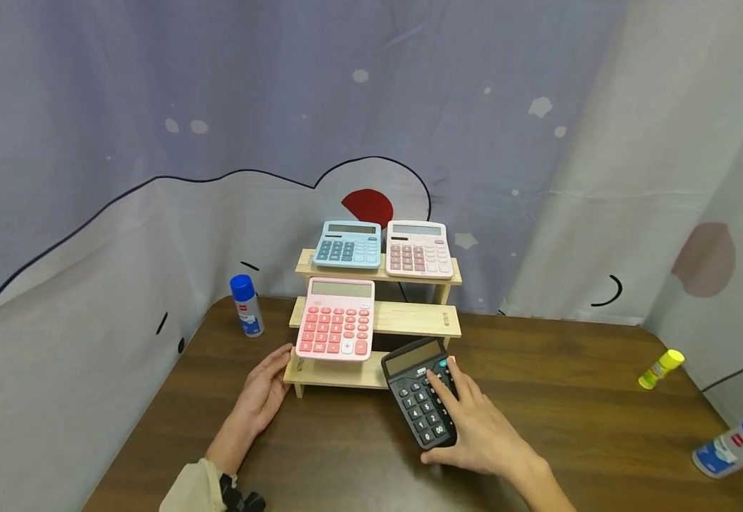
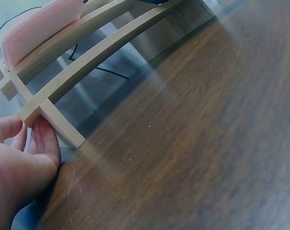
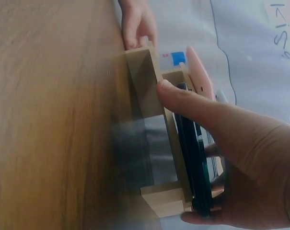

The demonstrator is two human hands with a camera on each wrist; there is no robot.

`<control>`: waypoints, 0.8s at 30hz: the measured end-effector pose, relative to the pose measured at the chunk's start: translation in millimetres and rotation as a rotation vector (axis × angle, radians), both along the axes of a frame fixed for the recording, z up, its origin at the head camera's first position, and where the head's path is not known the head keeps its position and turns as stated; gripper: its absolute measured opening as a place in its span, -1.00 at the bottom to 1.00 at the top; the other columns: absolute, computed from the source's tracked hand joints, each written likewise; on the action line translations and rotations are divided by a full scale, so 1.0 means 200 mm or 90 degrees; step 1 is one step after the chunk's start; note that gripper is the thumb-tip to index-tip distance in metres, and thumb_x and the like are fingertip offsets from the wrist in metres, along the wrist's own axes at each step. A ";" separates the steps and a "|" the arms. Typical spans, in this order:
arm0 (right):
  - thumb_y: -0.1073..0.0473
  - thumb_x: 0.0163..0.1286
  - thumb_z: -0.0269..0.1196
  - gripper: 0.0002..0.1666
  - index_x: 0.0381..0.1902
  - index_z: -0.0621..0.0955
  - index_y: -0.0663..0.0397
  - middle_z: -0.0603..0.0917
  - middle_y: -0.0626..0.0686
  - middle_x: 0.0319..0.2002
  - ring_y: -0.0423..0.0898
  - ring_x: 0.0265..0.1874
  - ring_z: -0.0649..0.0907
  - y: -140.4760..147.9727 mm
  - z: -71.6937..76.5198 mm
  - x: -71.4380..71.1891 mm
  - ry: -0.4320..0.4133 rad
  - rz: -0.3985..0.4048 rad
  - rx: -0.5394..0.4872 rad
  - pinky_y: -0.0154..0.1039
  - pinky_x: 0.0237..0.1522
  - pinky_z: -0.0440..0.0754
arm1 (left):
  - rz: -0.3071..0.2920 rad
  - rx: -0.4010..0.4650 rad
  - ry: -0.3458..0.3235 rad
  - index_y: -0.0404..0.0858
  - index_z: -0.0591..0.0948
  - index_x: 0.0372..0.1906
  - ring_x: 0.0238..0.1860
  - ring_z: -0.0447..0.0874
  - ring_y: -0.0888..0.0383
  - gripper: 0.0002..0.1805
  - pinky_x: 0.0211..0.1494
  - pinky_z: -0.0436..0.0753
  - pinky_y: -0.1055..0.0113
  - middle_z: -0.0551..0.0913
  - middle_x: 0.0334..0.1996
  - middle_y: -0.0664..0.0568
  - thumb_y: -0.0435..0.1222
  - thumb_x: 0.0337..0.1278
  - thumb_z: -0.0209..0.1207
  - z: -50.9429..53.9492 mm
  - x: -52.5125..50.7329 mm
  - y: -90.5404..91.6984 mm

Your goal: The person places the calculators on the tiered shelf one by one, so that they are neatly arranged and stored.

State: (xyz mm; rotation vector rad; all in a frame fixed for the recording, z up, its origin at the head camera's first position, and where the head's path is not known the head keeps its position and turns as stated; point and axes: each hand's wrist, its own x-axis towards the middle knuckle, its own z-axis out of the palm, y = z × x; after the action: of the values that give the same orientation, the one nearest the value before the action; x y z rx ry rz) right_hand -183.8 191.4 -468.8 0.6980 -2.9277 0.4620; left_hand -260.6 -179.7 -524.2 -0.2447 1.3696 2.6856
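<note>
A three-tier wooden display stand [image 1: 345,372] stands on the brown table. At the left end of its lowest board is my left hand [image 1: 264,387]; the left wrist view shows this hand [image 2: 25,165] pinching the board's end between thumb and fingers. My right hand [image 1: 473,419] grips a black calculator [image 1: 417,402] by its edges, tilted against the stand's lower right side. In the right wrist view the calculator [image 3: 192,158] lies close along the lowest board. A pink calculator [image 1: 335,320] leans on the lower left tiers. On the top tier are a blue calculator [image 1: 348,244] and a pale pink calculator [image 1: 419,249].
A blue-capped bottle [image 1: 247,306] stands to the left of the stand. Far right, a yellow glue stick [image 1: 661,368] and another blue-capped bottle [image 1: 737,446] stand on the table [image 1: 569,398]. A printed curtain [image 1: 249,107] hangs behind the table.
</note>
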 end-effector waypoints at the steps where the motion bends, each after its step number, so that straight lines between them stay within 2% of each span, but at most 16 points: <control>1: -0.41 -0.17 0.54 0.44 0.59 0.13 -0.13 -0.04 0.30 0.58 0.36 0.43 0.28 0.00 0.00 0.00 0.002 0.001 0.001 0.30 0.27 0.43 | 0.000 -0.001 0.000 -0.36 0.12 0.52 0.05 0.61 0.38 -0.43 0.14 0.56 0.46 0.68 -0.08 0.21 -0.35 0.54 -0.08 0.00 0.00 0.00; 4: -0.44 -0.17 0.53 0.43 0.58 0.17 -0.10 0.00 0.32 0.57 0.34 0.42 0.29 -0.01 0.00 0.00 0.023 -0.002 0.003 0.27 0.30 0.41 | -0.001 -0.003 0.002 -0.36 0.12 0.52 0.05 0.61 0.38 -0.43 0.14 0.56 0.45 0.68 -0.08 0.22 -0.34 0.54 -0.07 0.00 0.00 0.00; 7: -0.51 -0.22 0.50 0.42 0.54 0.25 -0.05 0.08 0.28 0.55 0.28 0.45 0.26 -0.02 -0.02 0.00 0.075 -0.003 0.012 0.23 0.35 0.37 | -0.002 -0.007 0.005 -0.36 0.13 0.51 0.05 0.61 0.38 -0.43 0.14 0.56 0.45 0.67 -0.07 0.21 -0.34 0.54 -0.07 0.00 0.00 0.00; 12: -0.56 -0.23 0.46 0.44 0.48 0.32 0.15 0.21 0.18 0.53 0.18 0.52 0.20 -0.03 -0.05 -0.02 0.160 0.034 0.028 0.13 0.44 0.28 | -0.002 -0.011 0.009 -0.37 0.12 0.51 0.05 0.61 0.38 -0.43 0.14 0.56 0.46 0.66 -0.06 0.21 -0.34 0.54 -0.07 -0.01 0.00 0.00; 16: -0.51 -0.17 0.48 0.38 0.48 0.32 0.13 0.29 0.19 0.49 0.18 0.50 0.25 -0.04 -0.05 -0.02 0.158 0.059 0.010 0.11 0.44 0.30 | 0.000 -0.011 0.008 -0.37 0.12 0.52 0.05 0.61 0.38 -0.43 0.14 0.55 0.47 0.65 -0.05 0.21 -0.34 0.54 -0.07 -0.01 0.00 0.01; 20: -0.45 -0.12 0.50 0.25 0.45 0.38 -0.01 0.32 0.18 0.47 0.20 0.49 0.28 -0.03 -0.04 -0.02 0.149 0.063 -0.009 0.12 0.39 0.39 | 0.000 -0.013 0.006 -0.37 0.12 0.52 0.05 0.60 0.39 -0.43 0.14 0.56 0.47 0.65 -0.05 0.21 -0.35 0.55 -0.08 0.00 0.00 0.00; 24: -0.43 -0.10 0.49 0.19 0.43 0.42 -0.01 0.35 0.18 0.45 0.20 0.46 0.32 -0.04 -0.03 -0.02 0.159 0.065 -0.010 0.11 0.34 0.44 | 0.001 -0.013 0.006 -0.37 0.12 0.52 0.04 0.60 0.39 -0.43 0.13 0.56 0.47 0.65 -0.06 0.22 -0.35 0.55 -0.08 0.00 0.00 0.00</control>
State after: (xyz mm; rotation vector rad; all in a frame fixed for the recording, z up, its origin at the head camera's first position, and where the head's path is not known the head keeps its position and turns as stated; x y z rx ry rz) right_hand -188.5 184.1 -474.5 0.8395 -2.6633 0.3755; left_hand -259.7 -179.8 -524.3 -0.2351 1.4013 2.6788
